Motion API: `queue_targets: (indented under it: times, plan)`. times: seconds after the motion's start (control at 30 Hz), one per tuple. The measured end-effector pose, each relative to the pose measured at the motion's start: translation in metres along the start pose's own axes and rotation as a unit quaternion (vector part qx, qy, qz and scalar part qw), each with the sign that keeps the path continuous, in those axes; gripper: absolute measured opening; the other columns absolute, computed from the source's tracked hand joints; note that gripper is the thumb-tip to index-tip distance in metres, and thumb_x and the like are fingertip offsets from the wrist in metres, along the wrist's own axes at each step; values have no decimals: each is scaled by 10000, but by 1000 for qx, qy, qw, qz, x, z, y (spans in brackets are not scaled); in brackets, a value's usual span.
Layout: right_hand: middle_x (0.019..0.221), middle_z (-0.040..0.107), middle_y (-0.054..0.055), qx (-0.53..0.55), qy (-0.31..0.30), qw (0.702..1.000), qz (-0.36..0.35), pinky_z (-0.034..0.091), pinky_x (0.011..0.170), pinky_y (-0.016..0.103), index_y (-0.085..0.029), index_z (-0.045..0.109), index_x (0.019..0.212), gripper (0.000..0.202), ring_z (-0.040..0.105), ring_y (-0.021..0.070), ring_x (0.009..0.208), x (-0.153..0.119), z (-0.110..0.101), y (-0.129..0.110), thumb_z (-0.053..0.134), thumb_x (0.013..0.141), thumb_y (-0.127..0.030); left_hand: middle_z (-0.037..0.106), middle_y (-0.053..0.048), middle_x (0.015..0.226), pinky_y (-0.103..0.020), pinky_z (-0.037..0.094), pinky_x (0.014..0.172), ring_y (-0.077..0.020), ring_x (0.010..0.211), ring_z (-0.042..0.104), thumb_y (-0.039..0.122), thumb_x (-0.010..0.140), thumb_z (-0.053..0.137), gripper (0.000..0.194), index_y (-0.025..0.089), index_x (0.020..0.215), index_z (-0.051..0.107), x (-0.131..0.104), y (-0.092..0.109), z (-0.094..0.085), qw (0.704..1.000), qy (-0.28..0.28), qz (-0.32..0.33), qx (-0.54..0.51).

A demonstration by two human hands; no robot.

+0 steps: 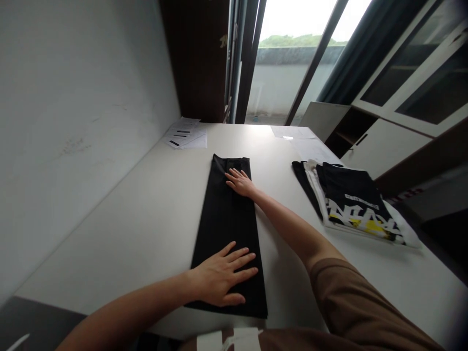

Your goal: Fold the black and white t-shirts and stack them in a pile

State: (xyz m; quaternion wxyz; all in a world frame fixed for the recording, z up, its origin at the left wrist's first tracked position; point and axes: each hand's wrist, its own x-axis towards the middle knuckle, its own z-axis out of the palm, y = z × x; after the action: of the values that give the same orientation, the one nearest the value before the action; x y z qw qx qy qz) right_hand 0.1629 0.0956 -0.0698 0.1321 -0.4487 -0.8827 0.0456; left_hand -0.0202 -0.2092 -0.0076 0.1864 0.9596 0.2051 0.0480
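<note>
A black garment (pixel 228 219), folded into a long narrow strip, lies flat on the white table (pixel 153 219). It looks like folded trousers, with a waistband-like edge at the far end. My left hand (pixel 221 278) rests palm down across the near end, fingers spread. Near the far end, my right hand (pixel 239 182) lies flat on the cloth with its fingers stretched out. Neither hand grips anything. Parts of the garment under both palms are hidden.
On the right of the table sits a stack of folded clothes (pixel 351 180), black and white with yellow print. Papers (pixel 186 134) lie at the far left corner, more sheets (pixel 292 132) at the far right. A wall (pixel 91 97) borders the left side; a cabinet (pixel 395 141) stands right.
</note>
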Motion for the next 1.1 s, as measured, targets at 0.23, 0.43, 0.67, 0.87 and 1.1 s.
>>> queue_targets:
  times: [0.23,0.43,0.67,0.87,1.1]
  plan:
    - [1679,264,62,-8,-72,994,-78,143,1270,535,-297,368,1611,672,211,291,1564,21,8,-32,321,1038,-647,213,-98,1701,-584,95,1281,-323,1578,168,571,1020,454,709,216,1619,318,5,11,-5,1000,-15,5,-9]
    - [1678,268,56,-13,-81,994,-76,148,1268,544,-258,360,1615,691,205,295,1565,92,23,-29,300,1037,-633,248,-91,1693,-565,101,1288,-320,1570,204,567,1028,439,679,223,1607,349,7,12,-16,999,-20,1,-25]
    - [1688,233,88,-1,-69,997,-29,117,1282,486,-186,322,1626,723,174,265,1574,152,36,-10,293,1044,-614,175,-69,1710,-596,89,1282,-317,1581,158,576,1038,411,699,243,1636,269,5,0,-11,998,-16,4,-60]
    - [1679,266,84,0,-51,997,-57,130,1287,442,-166,363,1610,676,181,255,1573,149,22,-14,316,1064,-562,265,-73,1688,-547,123,1293,-301,1570,213,612,1040,389,685,230,1607,344,3,-7,-10,998,6,-1,-55]
    - [1679,270,51,27,23,998,-47,134,1294,453,-194,373,1611,650,172,250,1575,56,-7,-3,298,1073,-552,215,-112,1700,-548,79,1289,-311,1585,140,623,1011,455,740,213,1614,325,-3,-33,-4,996,43,-74,-3]
